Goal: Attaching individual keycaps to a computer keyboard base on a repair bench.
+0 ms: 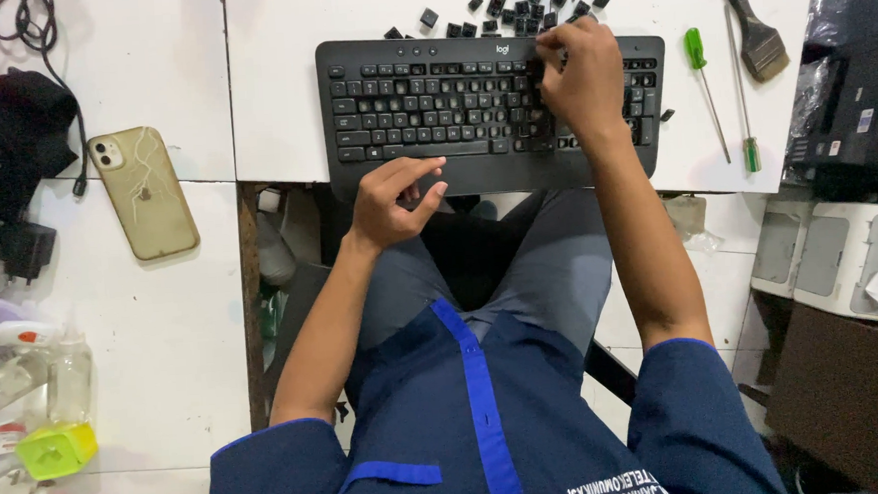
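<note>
Left hand (394,201) nearest, at keyboard's front edge, fingers curled loosely, thumb resting on wrist rest, gripping nothing; black keyboard (432,112) lies flat on white table (280,75), overhanging its near edge above person's lap; right hand (580,74) farther, over upper-right key rows, fingertips bunched and pressed down on keys, whether pinching keycap cannot tell; beyond, loose black keycaps (517,7) scattered on table; green screwdriver (706,88) and brush (751,25) to right; phone (144,192) well apart on left.
</note>
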